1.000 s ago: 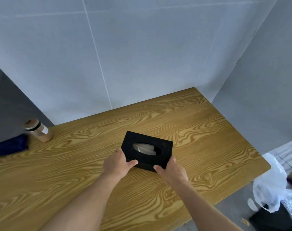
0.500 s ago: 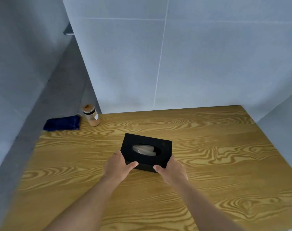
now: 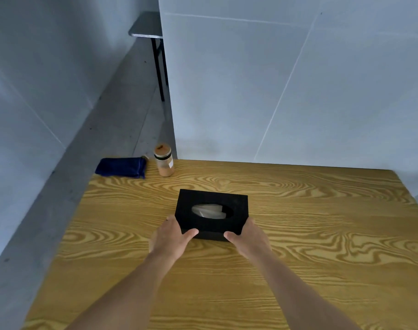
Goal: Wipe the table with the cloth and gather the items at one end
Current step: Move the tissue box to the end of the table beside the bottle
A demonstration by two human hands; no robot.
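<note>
Both hands — left hand [image 3: 171,236], right hand [image 3: 247,236] — clamp the tissue box [image 3: 211,214]; best slide it level toward the jar [image 3: 164,160] and cloth [image 3: 121,167], far-left of them.

Dim, even light; edges seem slightly warped.

A single head-worn wide-angle camera looks forward and down over the wooden counter [image 3: 298,270] from its near edge, close above both forearms, facing the grey wall panels [image 3: 298,91] behind the far edge, with the floor [image 3: 122,120] at left in view.
</note>
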